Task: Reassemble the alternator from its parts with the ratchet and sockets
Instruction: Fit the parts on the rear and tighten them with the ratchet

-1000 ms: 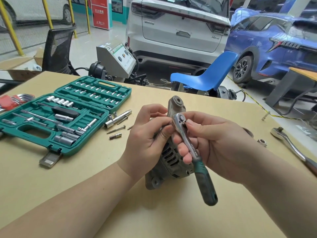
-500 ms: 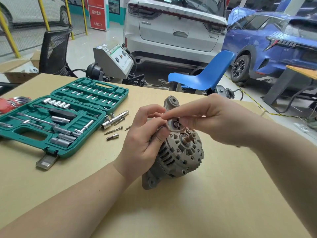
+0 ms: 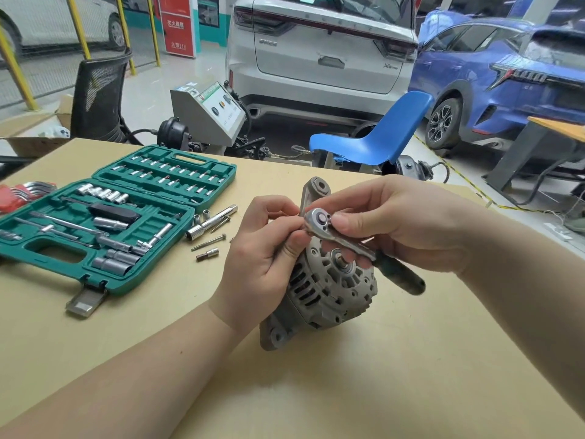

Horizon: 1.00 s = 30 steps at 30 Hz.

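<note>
Both hands worked at the alternator [image 3: 329, 289] standing mid-table; left hand [image 3: 266, 258] gripped its housing; right hand [image 3: 389, 223] held the ratchet [image 3: 335, 232], handle swung from pointing down to lying rightward; judged: a bolt near the top lug being tightened.

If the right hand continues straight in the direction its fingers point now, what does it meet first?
Probably the left hand: the right hand points left across the ratchet head, whose other side the left fingers already touch.
</note>
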Tool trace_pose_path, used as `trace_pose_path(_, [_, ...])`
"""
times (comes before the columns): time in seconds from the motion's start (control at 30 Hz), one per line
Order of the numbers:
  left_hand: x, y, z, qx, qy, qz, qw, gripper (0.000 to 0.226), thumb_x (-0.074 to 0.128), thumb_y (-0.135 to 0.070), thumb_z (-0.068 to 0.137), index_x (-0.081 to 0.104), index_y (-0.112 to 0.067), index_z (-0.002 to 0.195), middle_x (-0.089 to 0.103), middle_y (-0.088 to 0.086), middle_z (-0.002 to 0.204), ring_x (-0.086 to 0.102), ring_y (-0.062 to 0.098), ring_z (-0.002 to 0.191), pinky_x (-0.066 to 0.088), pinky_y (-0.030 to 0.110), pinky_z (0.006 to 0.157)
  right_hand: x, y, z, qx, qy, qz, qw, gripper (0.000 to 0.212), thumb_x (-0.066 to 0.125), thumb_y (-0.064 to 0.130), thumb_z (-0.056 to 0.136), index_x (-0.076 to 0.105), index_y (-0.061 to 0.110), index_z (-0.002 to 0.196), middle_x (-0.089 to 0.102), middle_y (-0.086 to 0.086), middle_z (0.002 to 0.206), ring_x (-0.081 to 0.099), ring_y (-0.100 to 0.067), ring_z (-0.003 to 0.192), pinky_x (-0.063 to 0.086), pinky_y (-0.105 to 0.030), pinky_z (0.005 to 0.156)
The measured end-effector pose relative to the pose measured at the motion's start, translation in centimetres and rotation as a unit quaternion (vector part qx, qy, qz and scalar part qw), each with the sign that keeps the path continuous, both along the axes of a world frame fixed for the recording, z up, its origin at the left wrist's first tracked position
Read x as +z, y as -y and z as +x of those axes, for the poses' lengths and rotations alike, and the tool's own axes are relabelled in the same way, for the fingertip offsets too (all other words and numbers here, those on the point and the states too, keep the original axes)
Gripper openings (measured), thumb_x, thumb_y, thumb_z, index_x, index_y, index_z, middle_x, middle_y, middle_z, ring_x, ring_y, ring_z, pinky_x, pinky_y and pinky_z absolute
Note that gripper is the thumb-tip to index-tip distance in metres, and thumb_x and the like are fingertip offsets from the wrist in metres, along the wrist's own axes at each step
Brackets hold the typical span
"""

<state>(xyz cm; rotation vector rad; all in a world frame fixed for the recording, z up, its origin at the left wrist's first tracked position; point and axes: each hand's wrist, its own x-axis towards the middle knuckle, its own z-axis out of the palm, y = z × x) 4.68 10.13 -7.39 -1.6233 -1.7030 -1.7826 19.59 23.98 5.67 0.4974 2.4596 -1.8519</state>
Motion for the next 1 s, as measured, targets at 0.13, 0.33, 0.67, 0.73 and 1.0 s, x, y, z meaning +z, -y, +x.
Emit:
trace_pose_path(0.13, [-0.1, 0.0, 0.0, 0.004, 0.000, 0.000, 1.000, 0.027, 0.057, -0.015, 0.107, 0.078, 0.002, 0.109, 0.056, 0.008, 0.116, 0.056, 0.008, 0.115, 0.044, 0.019, 0.102, -0.2, 0.0, -0.3, 0.027, -0.003, -0.062, 0.998, 0.035, 0.075, 0.014, 0.086, 0.074, 0.013, 0.121, 0.071, -0.012, 0.091, 0.060, -0.022, 0.068, 0.054, -0.029, 0.060])
trace_pose_path(0.33, [-0.3, -0.1, -0.2, -0.002, -0.005, 0.005, 1.000, 0.030, 0.055, -0.019, 0.109, 0.078, 0.001, 0.108, 0.056, 0.009, 0.116, 0.056, 0.011, 0.115, 0.044, 0.019, 0.102, -1.7, 1.4, 0.2, -0.018, -0.065, -0.069, 0.995, 0.033, 0.081, 0.019, 0.082, 0.074, 0.019, 0.114, 0.064, -0.015, 0.083, 0.052, -0.026, 0.065, 0.048, -0.029, 0.051])
trace_pose_path(0.67, [-0.8, -0.4, -0.3, -0.017, 0.000, 0.019, 1.000, 0.029, 0.058, -0.022, 0.109, 0.078, 0.000, 0.112, 0.055, 0.007, 0.122, 0.060, 0.014, 0.117, 0.048, 0.026, 0.103, -1.6, 3.6, 0.8, -0.046, -0.147, 0.500, 0.853, 0.033, 0.074, 0.036, 0.092, 0.072, 0.031, 0.124, 0.069, 0.013, 0.092, 0.062, -0.009, 0.081, 0.051, -0.031, 0.073])
trace_pose_path(0.73, [-1.1, -0.6, -0.3, -0.032, 0.020, 0.036, 0.999, 0.029, 0.063, -0.023, 0.108, 0.076, 0.000, 0.120, 0.055, 0.008, 0.129, 0.063, 0.026, 0.120, 0.055, 0.040, 0.104, -1.4, 3.8, 0.6, -0.038, -0.146, 0.538, 0.829, 0.032, 0.073, 0.029, 0.094, 0.071, 0.029, 0.126, 0.072, 0.010, 0.099, 0.066, -0.016, 0.087, 0.055, -0.039, 0.078])
trace_pose_path(1.0, [-0.8, -0.5, -0.7, -0.043, 0.008, 0.057, 0.997, 0.013, 0.073, -0.010, 0.102, 0.078, -0.002, 0.110, 0.061, 0.008, 0.124, 0.065, 0.020, 0.116, 0.058, 0.040, 0.095, -1.3, 4.9, 0.8, -0.055, -0.123, 0.547, 0.826, 0.029, 0.071, 0.034, 0.093, 0.069, 0.029, 0.121, 0.069, 0.011, 0.090, 0.062, -0.014, 0.079, 0.052, -0.036, 0.072])
